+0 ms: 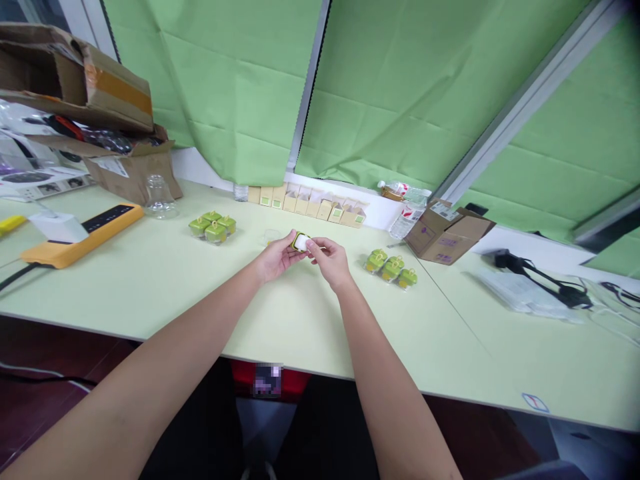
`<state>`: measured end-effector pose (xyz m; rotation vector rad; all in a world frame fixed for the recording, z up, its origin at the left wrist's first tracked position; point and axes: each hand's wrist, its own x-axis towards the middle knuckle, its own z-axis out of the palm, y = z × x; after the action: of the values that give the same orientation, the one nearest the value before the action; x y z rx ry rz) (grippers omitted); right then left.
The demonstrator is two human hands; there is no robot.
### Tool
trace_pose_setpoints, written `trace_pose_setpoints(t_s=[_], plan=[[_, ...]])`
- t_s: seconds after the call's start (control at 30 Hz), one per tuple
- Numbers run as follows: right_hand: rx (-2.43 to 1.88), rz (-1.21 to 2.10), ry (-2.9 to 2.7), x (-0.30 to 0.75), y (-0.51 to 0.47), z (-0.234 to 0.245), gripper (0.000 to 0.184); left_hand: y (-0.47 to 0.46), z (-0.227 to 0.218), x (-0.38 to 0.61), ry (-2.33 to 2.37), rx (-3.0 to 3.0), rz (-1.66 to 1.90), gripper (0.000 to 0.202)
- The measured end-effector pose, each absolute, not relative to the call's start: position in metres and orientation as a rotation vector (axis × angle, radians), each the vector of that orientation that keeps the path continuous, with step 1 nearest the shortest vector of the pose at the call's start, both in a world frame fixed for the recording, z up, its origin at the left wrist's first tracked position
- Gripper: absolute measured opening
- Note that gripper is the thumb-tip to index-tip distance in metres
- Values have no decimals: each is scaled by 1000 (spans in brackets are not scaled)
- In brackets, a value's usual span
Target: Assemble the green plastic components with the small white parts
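Between my two hands, over the middle of the table, is a small green lid (301, 242) with a white inner face turned up. My left hand (276, 259) grips its left side between thumb and fingers. From the right, my right hand (330, 261) is closed on it, thumb against the white face; some fingertips are hidden. Just behind my left hand stands a small clear cup (271, 237) with something yellowish inside. Several clear cups with green lids and pale loops form a left group (213, 228). More such lidded cups (391, 268) sit right of my right hand.
Small cardboard boxes (320, 205) line the back wall. At left are an orange power strip (107, 227), a clear jar (160, 200) and stacked cartons (115, 93). Plastic bottles (404, 217), an open carton (445, 233) and a black strap (545, 280) lie right.
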<state>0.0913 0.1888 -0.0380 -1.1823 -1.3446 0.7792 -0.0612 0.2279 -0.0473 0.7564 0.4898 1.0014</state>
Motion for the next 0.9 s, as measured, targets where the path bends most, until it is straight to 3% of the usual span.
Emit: trace_pose_setpoints(t_s=[0.43, 0.9], plan=[[-1125, 799, -1264, 93, 190, -38, 37, 229, -47, -61, 497, 750, 1015, 32], [-1180, 771, -1447, 92, 184, -34, 44, 232, -56, -58, 506, 854, 1043, 32]])
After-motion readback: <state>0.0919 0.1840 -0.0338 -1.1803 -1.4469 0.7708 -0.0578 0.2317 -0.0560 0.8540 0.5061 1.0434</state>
